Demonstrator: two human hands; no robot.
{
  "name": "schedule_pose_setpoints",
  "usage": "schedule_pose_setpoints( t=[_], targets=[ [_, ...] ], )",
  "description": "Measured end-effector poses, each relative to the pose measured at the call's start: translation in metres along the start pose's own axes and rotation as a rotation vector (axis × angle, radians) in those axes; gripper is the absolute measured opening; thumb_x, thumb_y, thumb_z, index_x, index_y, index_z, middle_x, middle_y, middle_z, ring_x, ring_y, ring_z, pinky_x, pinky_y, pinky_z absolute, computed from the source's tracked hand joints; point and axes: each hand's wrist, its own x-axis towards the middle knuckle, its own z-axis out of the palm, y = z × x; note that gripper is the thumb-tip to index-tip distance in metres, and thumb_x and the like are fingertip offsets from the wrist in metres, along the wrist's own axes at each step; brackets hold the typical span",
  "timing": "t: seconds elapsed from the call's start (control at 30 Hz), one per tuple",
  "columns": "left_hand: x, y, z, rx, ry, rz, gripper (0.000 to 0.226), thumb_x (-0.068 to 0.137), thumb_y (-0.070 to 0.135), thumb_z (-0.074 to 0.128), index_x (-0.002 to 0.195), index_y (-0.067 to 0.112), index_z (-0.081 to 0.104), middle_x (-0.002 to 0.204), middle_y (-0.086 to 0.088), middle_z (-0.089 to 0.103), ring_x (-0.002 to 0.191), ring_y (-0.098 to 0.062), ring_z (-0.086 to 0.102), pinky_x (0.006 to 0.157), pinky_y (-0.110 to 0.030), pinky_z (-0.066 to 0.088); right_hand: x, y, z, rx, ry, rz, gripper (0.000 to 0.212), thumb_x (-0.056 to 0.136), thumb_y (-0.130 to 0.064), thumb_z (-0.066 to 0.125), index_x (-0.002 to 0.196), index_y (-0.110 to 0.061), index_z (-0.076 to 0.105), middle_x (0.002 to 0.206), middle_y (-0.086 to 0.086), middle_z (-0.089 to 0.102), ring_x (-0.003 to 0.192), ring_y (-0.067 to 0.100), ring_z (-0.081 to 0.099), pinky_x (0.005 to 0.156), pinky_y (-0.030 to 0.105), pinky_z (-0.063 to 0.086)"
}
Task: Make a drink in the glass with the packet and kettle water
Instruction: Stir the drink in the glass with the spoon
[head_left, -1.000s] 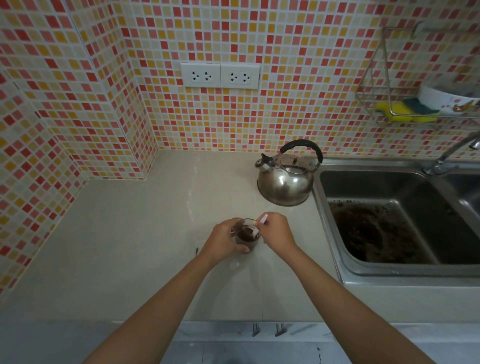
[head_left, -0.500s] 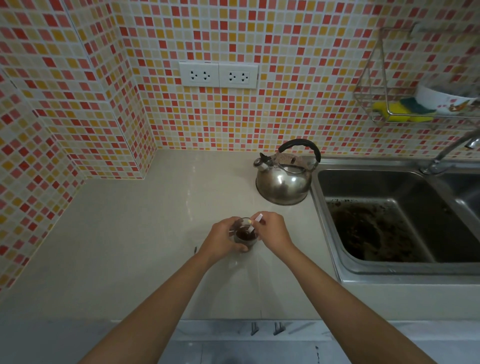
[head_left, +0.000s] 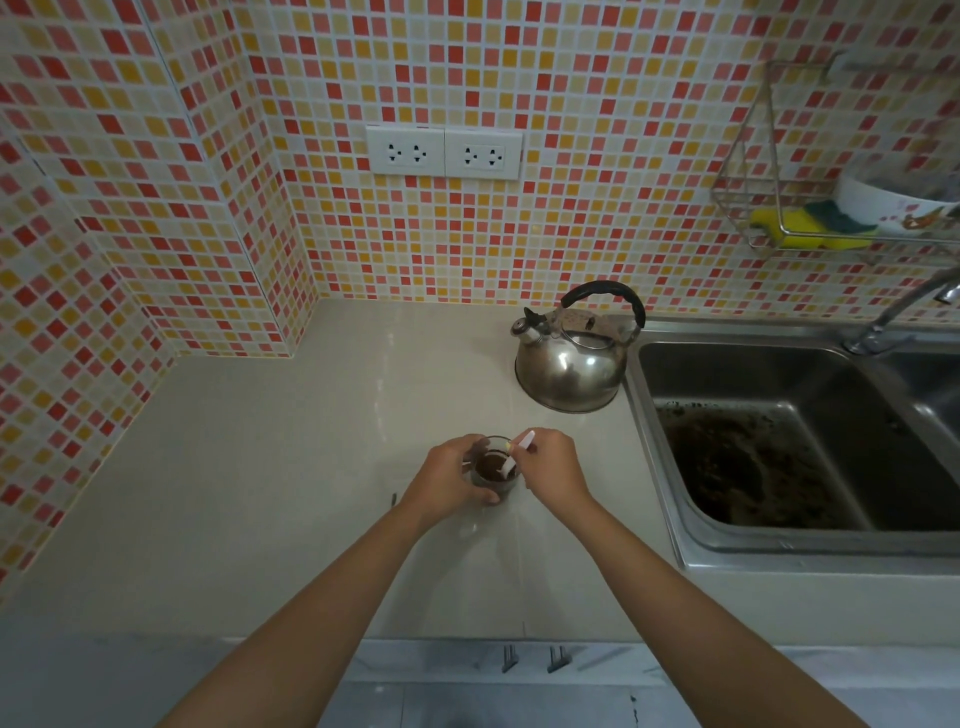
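Observation:
A small clear glass (head_left: 494, 470) with dark brown liquid stands on the pale counter (head_left: 291, 467). My left hand (head_left: 451, 480) grips the glass from its left side. My right hand (head_left: 553, 467) pinches a white spoon (head_left: 519, 447) whose lower end dips into the liquid. A steel kettle (head_left: 571, 364) with a black handle stands on the counter behind the glass, beside the sink. No packet is visible.
A steel sink (head_left: 779, 457) with a dirty basin lies to the right, with a tap (head_left: 904, 306) at its back. A wire rack (head_left: 810, 208) on the tiled wall holds a sponge and a bowl. Two sockets (head_left: 444, 152) sit on the wall.
The spoon has shifted a little inside the glass as my right hand moves it. My left hand and the glass stay in place.

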Motion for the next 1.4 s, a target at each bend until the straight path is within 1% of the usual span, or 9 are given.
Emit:
schedule_pose_setpoints(
  t=[0.1,0.3,0.47,0.57,0.63,0.77,0.93,1.17,1.4],
  targets=[
    [0.000,-0.001,0.000,0.001,-0.002,0.015,0.074,0.052,0.010,0.090,0.120,0.017,0.063,0.119,-0.003,0.069,0.108,-0.020,0.065,0.100,-0.038,0.052,-0.005,-0.008,0.004,0.012,-0.019,-0.050,0.028,0.094,-0.015,0.050,0.076,-0.004,0.069,0.071,0.015,0.065,0.063,0.026,0.058,0.060,0.026,0.045],
    [-0.001,0.000,0.000,-0.006,-0.004,-0.004,0.079,0.051,0.008,0.091,0.124,0.015,0.060,0.123,-0.003,0.066,0.113,-0.021,0.063,0.101,-0.035,0.050,-0.002,-0.005,-0.003,-0.128,0.008,-0.051,0.046,0.093,-0.012,0.049,0.047,-0.015,0.041,0.049,0.002,0.044,0.048,0.015,0.040,0.049,0.028,0.032],
    [-0.001,0.001,-0.001,-0.012,-0.009,0.007,0.072,0.051,0.008,0.090,0.117,0.020,0.063,0.114,0.002,0.068,0.108,-0.020,0.065,0.097,-0.032,0.052,-0.003,-0.012,-0.001,0.054,0.019,0.002,0.030,0.091,-0.012,0.052,0.072,0.006,0.066,0.073,0.023,0.069,0.066,0.034,0.064,0.066,0.038,0.052],
    [-0.001,0.001,-0.002,-0.013,-0.010,0.011,0.074,0.051,0.008,0.090,0.119,0.019,0.063,0.116,0.000,0.068,0.108,-0.020,0.064,0.098,-0.035,0.052,0.000,-0.015,-0.007,0.052,0.084,-0.074,0.027,0.089,-0.014,0.056,0.065,-0.008,0.067,0.061,0.003,0.063,0.058,0.012,0.058,0.058,0.024,0.045],
    [-0.001,0.000,-0.002,-0.018,-0.010,0.016,0.073,0.050,0.007,0.090,0.118,0.019,0.063,0.114,0.001,0.069,0.107,-0.019,0.065,0.097,-0.034,0.053,-0.001,-0.018,-0.010,-0.039,0.066,-0.152,0.038,0.091,-0.017,0.053,0.055,-0.024,0.059,0.056,-0.007,0.054,0.053,0.005,0.050,0.056,0.024,0.039],
    [-0.002,0.002,-0.001,0.007,-0.010,0.009,0.075,0.052,0.010,0.091,0.121,0.016,0.062,0.119,-0.002,0.068,0.110,-0.021,0.064,0.099,-0.035,0.052,0.000,-0.009,-0.007,-0.234,-0.065,-0.188,0.025,0.091,-0.015,0.049,0.082,-0.009,0.071,0.079,0.008,0.063,0.073,0.024,0.059,0.067,0.031,0.047],
    [-0.002,0.003,-0.001,0.004,-0.009,-0.018,0.077,0.055,0.008,0.090,0.125,0.011,0.059,0.124,-0.007,0.065,0.113,-0.025,0.063,0.102,-0.041,0.051,-0.001,-0.001,0.001,-0.059,-0.067,-0.103,0.023,0.089,-0.013,0.054,0.076,-0.002,0.070,0.074,0.015,0.069,0.065,0.025,0.061,0.063,0.036,0.050],
    [-0.003,0.005,0.000,0.001,-0.011,-0.036,0.078,0.055,0.007,0.091,0.126,0.012,0.059,0.127,-0.007,0.064,0.117,-0.025,0.061,0.104,-0.041,0.049,0.006,0.007,0.000,0.161,0.090,0.110,0.030,0.091,-0.006,0.051,0.071,-0.002,0.074,0.067,0.004,0.067,0.073,0.018,0.063,0.070,0.023,0.043],
    [-0.004,0.006,0.000,-0.001,-0.021,-0.047,0.083,0.054,0.007,0.091,0.129,0.011,0.057,0.130,-0.008,0.063,0.118,-0.023,0.061,0.105,-0.041,0.049,0.005,0.002,0.003,0.079,0.086,0.059,0.028,0.092,-0.012,0.054,0.069,-0.007,0.071,0.064,0.001,0.062,0.064,0.014,0.057,0.063,0.020,0.043]
  ],
)
